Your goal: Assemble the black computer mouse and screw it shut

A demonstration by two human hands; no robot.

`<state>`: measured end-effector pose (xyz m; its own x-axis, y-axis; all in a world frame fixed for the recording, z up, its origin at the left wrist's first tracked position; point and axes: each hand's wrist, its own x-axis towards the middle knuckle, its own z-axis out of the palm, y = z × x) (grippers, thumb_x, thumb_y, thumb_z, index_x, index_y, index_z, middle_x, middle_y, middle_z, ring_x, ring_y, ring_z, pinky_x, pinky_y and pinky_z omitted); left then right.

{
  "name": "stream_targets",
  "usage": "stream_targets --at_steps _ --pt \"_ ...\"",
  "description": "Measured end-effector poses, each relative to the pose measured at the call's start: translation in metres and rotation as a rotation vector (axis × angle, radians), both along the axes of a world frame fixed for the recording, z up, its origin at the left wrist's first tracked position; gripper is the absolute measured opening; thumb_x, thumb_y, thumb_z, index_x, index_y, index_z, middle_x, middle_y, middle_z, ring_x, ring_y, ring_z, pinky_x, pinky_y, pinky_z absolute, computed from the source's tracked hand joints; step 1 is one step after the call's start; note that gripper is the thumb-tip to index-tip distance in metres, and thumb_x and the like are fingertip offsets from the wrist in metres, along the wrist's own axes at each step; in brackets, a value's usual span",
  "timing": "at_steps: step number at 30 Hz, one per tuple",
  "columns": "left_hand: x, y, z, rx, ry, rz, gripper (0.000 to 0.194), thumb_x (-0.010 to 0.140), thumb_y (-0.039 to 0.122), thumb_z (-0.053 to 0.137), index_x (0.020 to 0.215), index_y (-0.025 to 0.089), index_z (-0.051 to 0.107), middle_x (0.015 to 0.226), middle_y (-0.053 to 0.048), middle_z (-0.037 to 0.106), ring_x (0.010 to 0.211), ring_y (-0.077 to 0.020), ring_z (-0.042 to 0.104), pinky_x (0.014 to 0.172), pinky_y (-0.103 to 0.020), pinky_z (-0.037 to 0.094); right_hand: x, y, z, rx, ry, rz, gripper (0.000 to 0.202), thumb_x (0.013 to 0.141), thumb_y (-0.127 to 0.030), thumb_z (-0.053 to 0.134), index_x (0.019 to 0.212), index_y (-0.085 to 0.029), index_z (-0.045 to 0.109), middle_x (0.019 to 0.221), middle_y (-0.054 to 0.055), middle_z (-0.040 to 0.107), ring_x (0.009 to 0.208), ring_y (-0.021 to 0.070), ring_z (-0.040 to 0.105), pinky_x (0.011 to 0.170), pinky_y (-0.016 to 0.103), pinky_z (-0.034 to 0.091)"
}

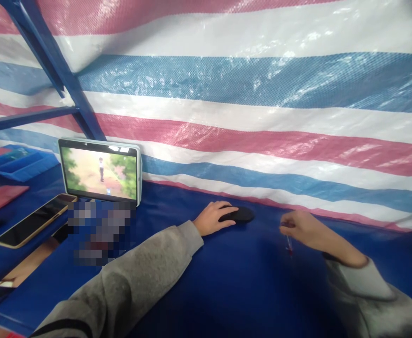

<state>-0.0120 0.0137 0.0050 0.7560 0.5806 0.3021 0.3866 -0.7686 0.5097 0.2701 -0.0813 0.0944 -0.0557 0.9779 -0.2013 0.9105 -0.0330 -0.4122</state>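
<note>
My left hand (215, 218), in a grey sleeve, lies over the left end of a black computer mouse (244, 215) on the dark blue table (227, 281). Its thumb and fingers curl around the mouse. To the right, my right hand (299, 227) is closed in a pinch just above the tabletop. A thin, partly clear stick with a red end (289, 246) hangs down from those fingers; blur hides its exact kind.
Left of my hands, a tablet (100, 171) stands upright playing a cartoon. Near it lie a phone (36, 220), a red flat object (1, 199) and a blue tray (26, 162). Another person's arm (31, 267) reaches in. Behind, a striped tarp (244, 117) hangs by blue metal bars (54, 56).
</note>
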Motion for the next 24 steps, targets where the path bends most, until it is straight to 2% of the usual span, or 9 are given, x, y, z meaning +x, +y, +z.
stream_targets --at_steps 3,5,10,13,15,20,24 --pt "0.001 0.000 0.000 0.013 -0.003 -0.003 0.042 0.095 0.045 0.057 0.134 0.031 0.054 0.136 -0.004 0.054 0.123 -0.0240 0.053 0.104 -0.038 0.038 -0.009 -0.001 0.000 -0.108 0.146 -0.026 0.018 0.074 -0.035 0.054 0.067 -0.019 0.060 0.051 -0.003 0.056 0.042 0.0125 0.052 0.045 0.025 0.040" --pt "0.001 0.000 0.000 0.017 -0.003 -0.001 0.042 0.095 0.044 0.057 0.134 0.030 0.054 0.136 -0.004 0.054 0.123 -0.0243 0.053 0.103 -0.038 0.038 -0.014 -0.001 0.002 -0.092 0.201 -0.047 0.021 0.075 -0.038 0.056 0.070 -0.018 0.061 0.050 -0.002 0.056 0.041 0.0130 0.053 0.046 0.025 0.042" --pt "0.001 -0.001 -0.001 0.022 -0.015 0.006 0.041 0.094 0.043 0.059 0.133 0.031 0.055 0.135 -0.004 0.055 0.123 -0.0241 0.053 0.104 -0.039 0.039 -0.025 -0.002 0.015 0.087 0.418 -0.135 0.030 0.082 -0.048 0.056 0.078 -0.019 0.062 0.050 -0.002 0.057 0.048 0.0144 0.057 0.051 0.026 0.046" --pt "0.001 -0.001 -0.003 0.027 -0.025 0.000 0.041 0.094 0.043 0.059 0.133 0.031 0.055 0.136 -0.004 0.055 0.124 -0.0238 0.053 0.105 -0.039 0.038 -0.035 0.001 0.028 0.270 0.501 -0.193 0.033 0.082 -0.051 0.058 0.071 -0.020 0.060 0.052 -0.001 0.060 0.049 0.0134 0.057 0.055 0.026 0.048" --pt "0.001 0.000 -0.004 0.031 -0.040 -0.012 0.042 0.094 0.043 0.059 0.134 0.030 0.054 0.138 -0.004 0.054 0.126 -0.0239 0.052 0.106 -0.039 0.038 -0.045 0.005 0.037 0.392 0.550 -0.256 0.031 0.081 -0.051 0.061 0.076 -0.020 0.062 0.052 -0.002 0.061 0.049 0.0133 0.056 0.055 0.026 0.049" --pt "0.002 0.002 -0.006 0.017 -0.118 -0.059 0.045 0.091 0.042 0.064 0.133 0.027 0.056 0.139 -0.006 0.054 0.129 -0.0238 0.051 0.110 -0.039 0.037 -0.068 0.019 0.051 0.484 0.503 -0.233 0.029 0.082 -0.050 0.062 0.079 -0.021 0.064 0.051 -0.002 0.060 0.048 0.0137 0.057 0.053 0.026 0.048" --pt "0.002 0.002 -0.006 -0.046 -0.196 -0.084 0.049 0.091 0.044 0.063 0.134 0.025 0.054 0.139 -0.007 0.055 0.129 -0.0234 0.051 0.111 -0.038 0.039 -0.073 0.022 0.043 0.509 0.445 -0.162 0.028 0.084 -0.048 0.060 0.082 -0.021 0.065 0.054 -0.002 0.062 0.049 0.0142 0.059 0.056 0.027 0.050"
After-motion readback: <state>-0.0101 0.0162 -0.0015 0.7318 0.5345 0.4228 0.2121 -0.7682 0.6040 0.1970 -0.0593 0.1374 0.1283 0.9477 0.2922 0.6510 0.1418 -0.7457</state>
